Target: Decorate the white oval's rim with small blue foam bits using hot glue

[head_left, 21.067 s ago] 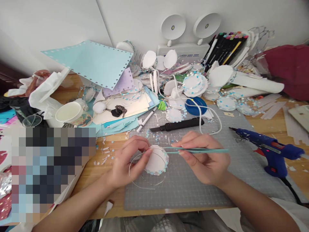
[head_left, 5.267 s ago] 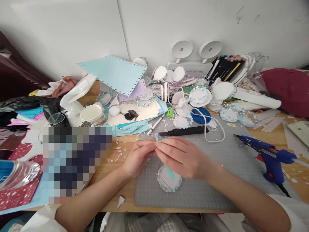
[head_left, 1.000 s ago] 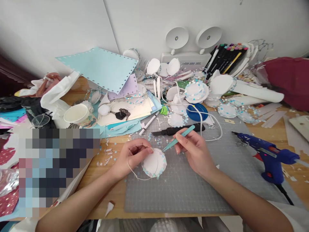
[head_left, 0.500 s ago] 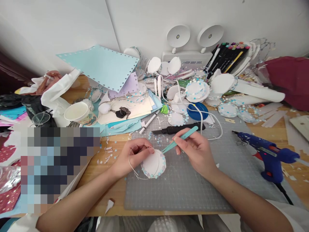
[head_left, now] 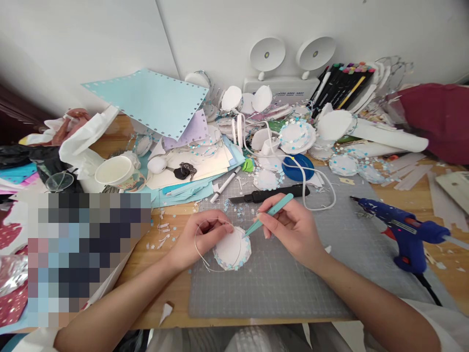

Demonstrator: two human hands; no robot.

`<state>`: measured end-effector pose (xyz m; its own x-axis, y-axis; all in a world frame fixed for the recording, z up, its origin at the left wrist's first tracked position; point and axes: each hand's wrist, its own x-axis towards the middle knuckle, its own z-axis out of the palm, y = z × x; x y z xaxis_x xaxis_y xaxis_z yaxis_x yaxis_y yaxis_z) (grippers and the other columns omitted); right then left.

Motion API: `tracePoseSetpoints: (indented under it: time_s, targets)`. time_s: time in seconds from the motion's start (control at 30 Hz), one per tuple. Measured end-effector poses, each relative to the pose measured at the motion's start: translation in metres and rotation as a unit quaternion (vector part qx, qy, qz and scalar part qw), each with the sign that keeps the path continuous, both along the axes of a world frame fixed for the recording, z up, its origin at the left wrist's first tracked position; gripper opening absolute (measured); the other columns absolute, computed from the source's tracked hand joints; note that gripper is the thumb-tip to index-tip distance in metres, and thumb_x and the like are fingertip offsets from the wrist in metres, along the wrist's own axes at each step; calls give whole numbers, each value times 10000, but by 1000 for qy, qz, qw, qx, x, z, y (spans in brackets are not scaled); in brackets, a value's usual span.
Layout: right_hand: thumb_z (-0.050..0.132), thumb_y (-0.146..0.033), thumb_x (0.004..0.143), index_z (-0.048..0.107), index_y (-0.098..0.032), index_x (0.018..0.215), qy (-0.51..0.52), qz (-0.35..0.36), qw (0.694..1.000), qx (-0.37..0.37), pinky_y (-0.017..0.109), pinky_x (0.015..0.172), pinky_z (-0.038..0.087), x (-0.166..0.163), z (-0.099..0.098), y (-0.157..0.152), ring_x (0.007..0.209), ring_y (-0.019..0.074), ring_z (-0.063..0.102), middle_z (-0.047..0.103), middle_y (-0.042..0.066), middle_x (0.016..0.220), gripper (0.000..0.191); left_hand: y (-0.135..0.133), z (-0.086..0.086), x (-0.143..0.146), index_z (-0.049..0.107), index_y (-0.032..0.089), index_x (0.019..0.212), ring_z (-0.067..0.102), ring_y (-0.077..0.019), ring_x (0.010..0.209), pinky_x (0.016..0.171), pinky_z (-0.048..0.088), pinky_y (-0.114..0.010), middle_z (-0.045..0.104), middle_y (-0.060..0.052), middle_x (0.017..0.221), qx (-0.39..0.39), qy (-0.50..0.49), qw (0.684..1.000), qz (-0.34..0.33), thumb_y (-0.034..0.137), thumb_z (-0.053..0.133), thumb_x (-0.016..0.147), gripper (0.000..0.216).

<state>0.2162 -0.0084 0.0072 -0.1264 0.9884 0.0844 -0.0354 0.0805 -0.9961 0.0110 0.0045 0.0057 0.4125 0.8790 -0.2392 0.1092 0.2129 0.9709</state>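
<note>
Between the fingers of my left hand (head_left: 207, 237) is the edge of a round white disc (head_left: 229, 249), rimmed with small pale blue and white stars. A thin wire loop (head_left: 197, 244) runs around my left fingers and across the disc. My right hand (head_left: 291, 227) is closed on teal tweezers (head_left: 269, 213), whose tips touch the disc's upper right rim. Whether the tips grip a star is too small to tell. Under both hands lies a grey cutting mat (head_left: 278, 288). Just beyond them sits a black utility knife (head_left: 271, 194) with its blade out.
A blue glue gun (head_left: 406, 232) lies at the right with its cord. Behind are finished-looking star-trimmed discs (head_left: 296, 136), a blue lid (head_left: 298, 168), a white cable (head_left: 331, 188) and coloured papers (head_left: 146, 102). A paper cup (head_left: 115, 172) stands at the left.
The tweezers in my right hand have moved slightly left and down, their tips now over the disc's rim. My left hand keeps its hold on the disc.
</note>
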Motion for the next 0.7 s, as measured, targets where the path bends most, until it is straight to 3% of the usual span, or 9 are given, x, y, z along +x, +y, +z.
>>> tracePoseSetpoints:
  time_s: [0.4, 0.7]
  targets:
    - [647, -301, 825, 578, -190, 818, 77, 27, 993, -90, 216, 485, 387, 3, -10, 4, 470, 62, 544, 608, -31, 674, 130, -2, 3, 0, 635, 107, 699, 440, -81, 524, 473, 328, -185, 543, -6, 591, 2, -6, 1000, -6, 313, 666, 757, 216]
    - [638, -300, 834, 570, -195, 811, 90, 39, 991, -92, 223, 516, 392, 1, -8, 3, 487, 67, 530, 547, -53, 596, 127, -1, 2, -5, 632, 111, 679, 419, -82, 496, 461, 298, -196, 511, 2, 549, -14, -4, 1000, -23, 343, 673, 743, 244]
